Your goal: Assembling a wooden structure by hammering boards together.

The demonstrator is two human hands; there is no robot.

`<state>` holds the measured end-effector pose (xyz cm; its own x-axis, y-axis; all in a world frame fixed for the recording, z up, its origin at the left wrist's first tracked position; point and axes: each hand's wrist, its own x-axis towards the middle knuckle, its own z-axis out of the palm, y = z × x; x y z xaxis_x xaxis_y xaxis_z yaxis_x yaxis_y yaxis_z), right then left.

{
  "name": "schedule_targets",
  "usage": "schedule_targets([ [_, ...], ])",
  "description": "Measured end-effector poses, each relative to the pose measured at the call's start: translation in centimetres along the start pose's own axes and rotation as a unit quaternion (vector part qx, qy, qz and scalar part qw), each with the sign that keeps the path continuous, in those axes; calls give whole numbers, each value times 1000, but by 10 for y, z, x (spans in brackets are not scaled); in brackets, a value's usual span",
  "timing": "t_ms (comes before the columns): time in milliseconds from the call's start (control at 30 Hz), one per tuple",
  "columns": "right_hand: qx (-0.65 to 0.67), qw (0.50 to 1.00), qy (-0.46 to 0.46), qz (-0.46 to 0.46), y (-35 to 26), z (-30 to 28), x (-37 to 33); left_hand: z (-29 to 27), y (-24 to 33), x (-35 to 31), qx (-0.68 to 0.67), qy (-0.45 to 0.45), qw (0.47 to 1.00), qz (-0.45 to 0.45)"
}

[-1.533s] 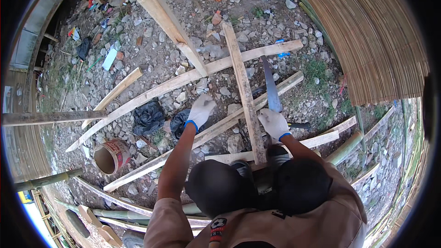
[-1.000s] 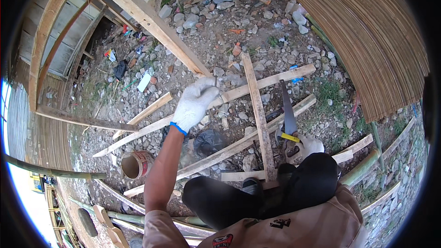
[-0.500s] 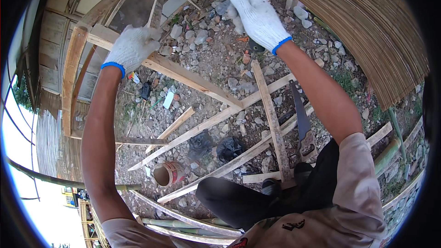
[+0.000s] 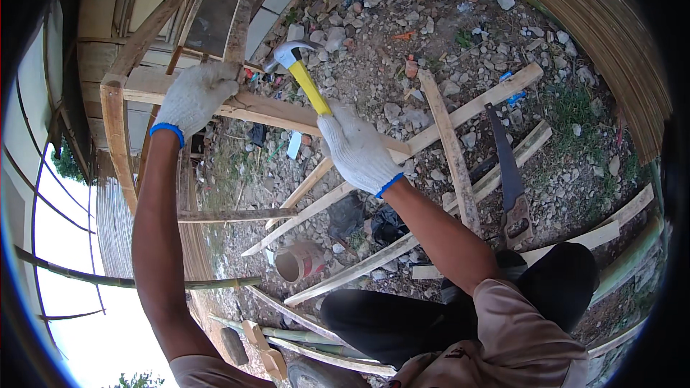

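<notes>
My left hand [image 4: 195,95], in a white knit glove with a blue cuff, is closed over the beam of a wooden frame [image 4: 266,113], where a slat [image 4: 238,25] meets it. Its fingertips are partly hidden, so I cannot tell whether they also pinch something small. In a matching glove, my right hand [image 4: 357,149] is wrapped round the yellow handle of a claw hammer [image 4: 307,85]. The hammer's metal head is raised a little to the right of my left hand, apart from it.
A handsaw [image 4: 509,179] lies by my right knee among loose wooden strips [image 4: 451,151]. Near my legs are a tub [image 4: 300,261] and black plastic bags [image 4: 388,225]. Stones and litter cover the ground. A stack of thin strips [image 4: 611,36] stands at the far right; bamboo poles [image 4: 316,345] lie close by.
My right hand has come down from the top edge toward my left hand, bringing the hammer's head into view. My left hand stays on the frame. The whole view has shifted somewhat.
</notes>
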<state>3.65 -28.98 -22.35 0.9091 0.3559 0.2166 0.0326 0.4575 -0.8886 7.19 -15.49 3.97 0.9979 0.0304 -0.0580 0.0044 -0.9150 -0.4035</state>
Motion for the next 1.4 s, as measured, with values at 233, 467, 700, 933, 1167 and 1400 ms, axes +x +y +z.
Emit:
schedule_targets([
  [233, -45, 995, 1, -88, -5, 7, 0, 2, -1, -2, -18, -15, 999, -27],
  [467, 65, 992, -11, -110, -7, 8, 12, 5, -1, 0, -31, -12, 999, -21],
  [700, 51, 997, -6, -56, -7, 7, 5, 6, -2, 1, 2, -1, 1000, 8],
  [933, 38, 998, -39, -23, -27, 4, -1, 8, -3, 1, 12, -5, 1000, 15],
  [1167, 182, 980, -3, -83, -12, 23, 4, 4, 5, -1, -20, -21, 999, -19],
  [1400, 176, 983, -12, -50, -24, 17, 1, 7, -2, -3, 4, -19, 1000, -21],
])
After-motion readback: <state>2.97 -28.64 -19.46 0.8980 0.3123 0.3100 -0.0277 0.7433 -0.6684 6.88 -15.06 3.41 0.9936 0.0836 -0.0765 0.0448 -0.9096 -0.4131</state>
